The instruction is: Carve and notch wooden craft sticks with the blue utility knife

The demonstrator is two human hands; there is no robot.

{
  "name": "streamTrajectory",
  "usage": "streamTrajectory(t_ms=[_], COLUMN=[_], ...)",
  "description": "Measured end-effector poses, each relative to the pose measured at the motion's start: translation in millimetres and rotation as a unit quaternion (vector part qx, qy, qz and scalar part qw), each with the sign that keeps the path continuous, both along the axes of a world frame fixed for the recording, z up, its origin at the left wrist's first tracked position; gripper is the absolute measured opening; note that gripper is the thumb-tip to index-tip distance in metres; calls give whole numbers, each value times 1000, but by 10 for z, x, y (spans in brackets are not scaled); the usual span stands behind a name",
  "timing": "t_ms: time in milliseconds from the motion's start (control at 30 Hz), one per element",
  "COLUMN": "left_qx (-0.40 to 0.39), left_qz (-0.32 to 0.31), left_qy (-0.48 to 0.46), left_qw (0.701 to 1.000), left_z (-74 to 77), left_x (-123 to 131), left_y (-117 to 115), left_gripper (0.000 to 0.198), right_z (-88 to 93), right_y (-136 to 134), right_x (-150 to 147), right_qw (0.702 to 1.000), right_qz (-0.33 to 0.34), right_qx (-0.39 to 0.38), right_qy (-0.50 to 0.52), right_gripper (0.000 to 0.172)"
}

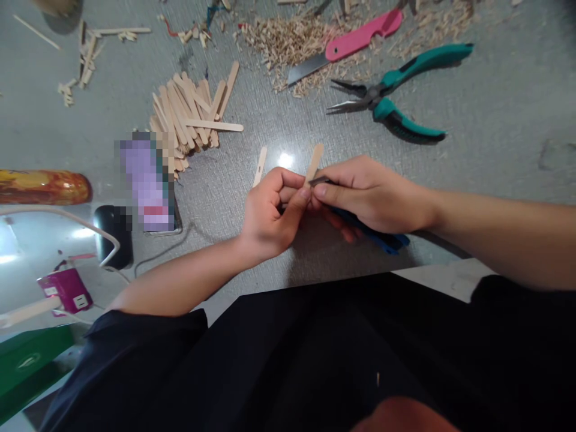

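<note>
My left hand (274,210) pinches a wooden craft stick (315,157), its rounded end pointing away from me. Closed around a blue-handled knife (393,243), my right hand (375,195) presses close against the left. The knife's dark blade (320,180) meets the stick near my left thumb; much of the handle is hidden under the palm. Just beyond my left knuckles, another craft stick (260,165) with small slots in it shows on the table, its near end hidden by the hand.
A pile of craft sticks (180,114) lies at the upper left beside a phone (146,183). Farther off are wood shavings (288,42), a pink folding saw or knife (360,39) and open green-handled pliers (380,93). A cable (90,213) and purple socket block (67,291) are left.
</note>
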State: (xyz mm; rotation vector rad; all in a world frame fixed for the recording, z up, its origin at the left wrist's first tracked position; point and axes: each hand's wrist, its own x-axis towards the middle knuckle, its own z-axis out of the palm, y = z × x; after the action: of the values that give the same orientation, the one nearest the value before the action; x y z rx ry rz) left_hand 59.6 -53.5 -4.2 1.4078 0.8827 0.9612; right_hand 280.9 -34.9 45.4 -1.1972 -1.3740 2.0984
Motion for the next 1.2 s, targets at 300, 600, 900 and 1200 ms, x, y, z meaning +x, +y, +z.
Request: streamTrajectory(t_ms=[300,600,900,1200], left_qx=[-135,116,445,392], left_qz=[-25,-145,-311,-243], left_qy=[36,369,408,413], left_qw=[990,911,734,786], left_z=[-5,714,431,134], left_x=[-53,-274,-617,-664], left_y=[-70,25,158,-36], left_gripper=[48,17,44,68], right_z=[-12,45,60,48], right_y=[23,41,62,-85], right_x=[-1,-45,-92,-146], right_qw=[993,986,978,964], right_qz=[-113,-149,-174,-222], right_qx=[-39,-56,18,122], right_qy=[9,-51,-116,-84], right_gripper=[40,15,41,41])
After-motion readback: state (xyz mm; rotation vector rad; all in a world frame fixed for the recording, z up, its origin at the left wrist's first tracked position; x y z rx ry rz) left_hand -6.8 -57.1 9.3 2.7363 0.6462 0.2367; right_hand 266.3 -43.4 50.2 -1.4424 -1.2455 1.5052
